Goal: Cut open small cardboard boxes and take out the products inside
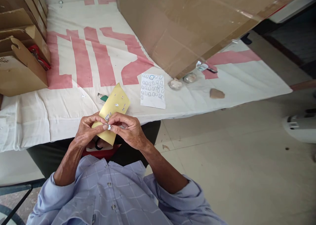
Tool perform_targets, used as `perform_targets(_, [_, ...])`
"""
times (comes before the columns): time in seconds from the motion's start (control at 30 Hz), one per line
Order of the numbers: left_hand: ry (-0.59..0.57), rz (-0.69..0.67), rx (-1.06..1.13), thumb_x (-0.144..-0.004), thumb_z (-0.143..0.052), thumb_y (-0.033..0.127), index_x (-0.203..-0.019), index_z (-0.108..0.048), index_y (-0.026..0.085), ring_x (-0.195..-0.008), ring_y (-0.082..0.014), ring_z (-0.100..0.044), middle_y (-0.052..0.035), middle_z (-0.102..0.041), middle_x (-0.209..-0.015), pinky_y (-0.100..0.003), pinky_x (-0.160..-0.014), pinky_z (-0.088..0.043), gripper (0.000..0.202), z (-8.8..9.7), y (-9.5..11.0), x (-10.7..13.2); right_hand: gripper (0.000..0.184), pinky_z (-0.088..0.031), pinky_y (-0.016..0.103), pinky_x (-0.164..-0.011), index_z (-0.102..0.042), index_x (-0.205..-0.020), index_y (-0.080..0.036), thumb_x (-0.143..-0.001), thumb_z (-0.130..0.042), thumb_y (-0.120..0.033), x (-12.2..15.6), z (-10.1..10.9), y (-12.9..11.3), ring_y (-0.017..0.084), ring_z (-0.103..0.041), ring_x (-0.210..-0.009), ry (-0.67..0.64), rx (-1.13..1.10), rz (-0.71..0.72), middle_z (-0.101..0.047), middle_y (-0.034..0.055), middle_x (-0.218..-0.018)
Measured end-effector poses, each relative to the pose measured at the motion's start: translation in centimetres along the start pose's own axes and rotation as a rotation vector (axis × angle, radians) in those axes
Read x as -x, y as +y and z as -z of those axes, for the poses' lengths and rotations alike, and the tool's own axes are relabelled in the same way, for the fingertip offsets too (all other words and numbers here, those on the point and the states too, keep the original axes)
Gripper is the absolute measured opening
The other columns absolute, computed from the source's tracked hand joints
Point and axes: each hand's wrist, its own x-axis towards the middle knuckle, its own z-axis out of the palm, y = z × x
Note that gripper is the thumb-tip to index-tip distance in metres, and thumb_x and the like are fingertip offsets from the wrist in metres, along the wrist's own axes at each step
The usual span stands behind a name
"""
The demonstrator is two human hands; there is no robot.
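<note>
Between my two hands, over a yellow sheet [118,98], is a small white piece [109,127] that looks like paper or a sticker. My left hand [90,127] pinches it from the left with thumb and forefinger. My right hand [129,129] pinches it from the right. Several tiny white bits lie on the yellow sheet, which overhangs the table's front edge. Partly under that sheet sits a green-handled tool [103,97], its kind unclear. To the right lies a white paper [153,91] with rows of small outlined rectangles.
Cardboard boxes [22,73] stand in a row at the left. A large taped carton [187,27] fills the back right. Beside it lie clear-wrapped lumps [175,84] and a brown piece [217,93] on the white cloth [64,109] with pink markings.
</note>
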Motion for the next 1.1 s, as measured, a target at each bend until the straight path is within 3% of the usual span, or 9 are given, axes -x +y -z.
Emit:
perform_targets(0.17, [0.030, -0.039, 0.077, -0.068, -0.104, 0.047, -0.069, -0.078, 0.016, -0.060, -0.0108, -0.065, -0.0021, -0.071, -0.086, -0.021, -0.049, -0.052, 0.040, -0.4, 0.0, -0.2, 0.033, -0.054, 0.030, -0.076, -0.074, -0.090, -0.021, -0.097, -0.081, -0.053, -0.1, -0.1, 0.0, 0.016, -0.066, -0.080, -0.027, -0.007, -0.085, -0.073, 0.0025, -0.087])
perform_targets(0.47, [0.054, 0.020, 0.232, -0.063, -0.106, 0.046, -0.068, -0.078, 0.016, -0.054, -0.0140, -0.066, -0.0029, -0.073, -0.073, -0.024, -0.050, -0.054, 0.041, -1.0, -0.5, -0.2, 0.041, -0.054, 0.029, -0.070, -0.069, -0.087, -0.021, -0.096, -0.080, -0.060, -0.2, -0.1, 0.1, 0.013, -0.059, -0.072, -0.088, -0.178, -0.159, -0.066, 0.0003, -0.080])
perform_targets(0.8, [0.065, -0.026, 0.342, -0.065, -0.108, 0.041, -0.070, -0.081, 0.017, -0.062, -0.0122, -0.068, -0.0012, -0.073, -0.073, -0.023, -0.061, -0.058, 0.036, -1.7, -1.0, -0.5, 0.040, -0.056, 0.031, -0.071, -0.073, -0.088, -0.021, -0.090, -0.087, -0.059, -0.3, -0.3, 0.1, 0.014, -0.060, -0.071, -0.041, -0.223, -0.205, -0.067, 0.0000, -0.079])
perform_targets(1.1, [-0.001, -0.029, 0.442, -0.072, -0.104, 0.039, -0.070, -0.081, 0.017, -0.060, -0.0148, -0.071, -0.0021, -0.074, -0.070, -0.026, -0.062, -0.061, 0.032, -2.1, -1.2, -0.5, 0.046, -0.054, 0.032, -0.069, -0.072, -0.084, -0.021, -0.091, -0.085, -0.065, -0.3, -0.3, 0.3, 0.014, -0.058, -0.067, -0.051, -0.277, -0.217, -0.066, 0.0000, -0.075])
